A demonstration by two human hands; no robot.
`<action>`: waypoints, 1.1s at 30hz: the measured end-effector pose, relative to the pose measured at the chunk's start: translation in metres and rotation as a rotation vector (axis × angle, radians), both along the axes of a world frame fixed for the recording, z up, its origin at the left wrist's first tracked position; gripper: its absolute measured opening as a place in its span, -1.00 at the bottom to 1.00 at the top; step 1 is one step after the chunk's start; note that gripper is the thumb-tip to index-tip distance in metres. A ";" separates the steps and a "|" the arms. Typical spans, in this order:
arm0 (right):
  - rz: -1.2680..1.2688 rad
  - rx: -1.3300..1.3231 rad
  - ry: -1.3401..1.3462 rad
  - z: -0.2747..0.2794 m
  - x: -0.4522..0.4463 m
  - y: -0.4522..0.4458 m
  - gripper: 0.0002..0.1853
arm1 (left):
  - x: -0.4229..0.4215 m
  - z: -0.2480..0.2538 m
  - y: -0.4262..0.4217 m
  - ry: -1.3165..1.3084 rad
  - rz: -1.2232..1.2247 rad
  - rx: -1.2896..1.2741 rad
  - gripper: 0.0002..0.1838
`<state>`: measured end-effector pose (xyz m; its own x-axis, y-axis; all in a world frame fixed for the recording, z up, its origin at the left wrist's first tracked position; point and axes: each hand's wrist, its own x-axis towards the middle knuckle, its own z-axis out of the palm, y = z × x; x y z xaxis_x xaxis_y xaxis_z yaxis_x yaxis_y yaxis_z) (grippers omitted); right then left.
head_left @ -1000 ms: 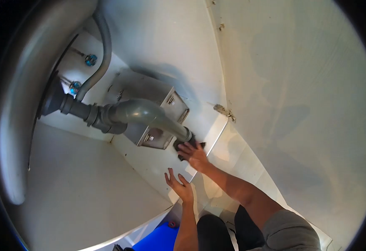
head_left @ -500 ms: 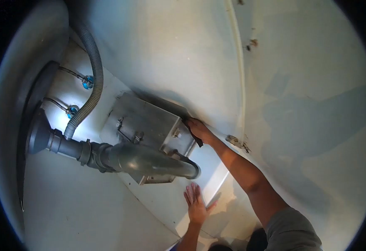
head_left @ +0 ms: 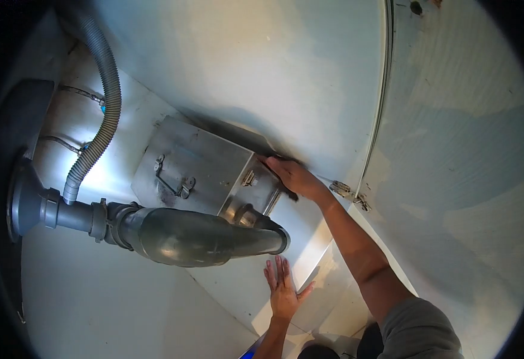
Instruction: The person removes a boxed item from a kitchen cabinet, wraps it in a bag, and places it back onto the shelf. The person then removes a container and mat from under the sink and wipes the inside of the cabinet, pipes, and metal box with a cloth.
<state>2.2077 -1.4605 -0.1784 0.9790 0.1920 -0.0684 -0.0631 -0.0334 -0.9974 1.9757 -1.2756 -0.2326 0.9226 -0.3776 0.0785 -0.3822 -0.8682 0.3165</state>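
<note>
My right hand (head_left: 298, 178) reaches to the near corner of a stainless steel box (head_left: 199, 157). Its fingers press a dark cloth (head_left: 291, 194) against the box's right side, and much of the cloth is hidden under the hand. Flat on the white cabinet floor (head_left: 232, 293), my left hand (head_left: 284, 294) rests with its fingers spread, holding nothing. Just above its fingertips runs a thick grey drain pipe (head_left: 190, 236), which bends down in front of the box. A wire latch (head_left: 172, 182) sits on top of the box.
A ribbed grey hose (head_left: 103, 90) curves from the upper left down to the drain pipe. Two thin braided hoses with valves (head_left: 85, 148) are on the back wall. To the right stands an open cabinet door (head_left: 453, 149) with a metal hinge (head_left: 350, 194) near my right forearm.
The view has shifted, so the pipe and box appear farther left. My right hand stays at the box's side with the cloth, a little higher along it. My left hand remains flat.
</note>
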 end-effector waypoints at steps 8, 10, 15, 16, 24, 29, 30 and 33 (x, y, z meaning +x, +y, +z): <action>0.001 0.348 0.147 -0.011 0.060 0.035 -0.41 | -0.001 -0.003 -0.002 -0.026 0.012 0.013 -0.02; 0.038 0.483 0.154 -0.011 0.085 0.048 -0.46 | 0.000 0.000 -0.003 -0.004 0.011 -0.029 -0.03; 0.087 0.545 0.143 -0.019 0.097 0.051 -0.48 | 0.001 -0.001 0.002 -0.018 -0.004 -0.059 -0.05; 0.089 0.521 0.137 -0.021 0.096 0.049 -0.49 | 0.001 -0.001 0.000 -0.001 -0.012 -0.068 -0.05; 0.110 0.123 0.059 -0.030 0.049 0.015 -0.53 | 0.000 -0.005 0.003 -0.083 -0.017 -0.094 -0.11; 0.044 -0.173 -0.198 -0.069 -0.005 -0.013 -0.60 | -0.003 -0.005 0.000 -0.162 0.004 -0.100 -0.19; 0.038 -0.182 -0.199 -0.071 -0.024 -0.022 -0.60 | -0.003 -0.004 0.001 -0.163 -0.002 -0.108 -0.19; -0.183 -0.382 -0.395 -0.080 -0.099 -0.041 -0.69 | -0.004 -0.011 0.003 -0.202 -0.008 -0.116 -0.19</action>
<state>2.1089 -1.5014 -0.2580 0.9593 0.0505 0.2777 0.2727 -0.4194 -0.8659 1.9716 -1.2730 -0.2435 0.8806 -0.3625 0.3050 -0.4549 -0.8269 0.3306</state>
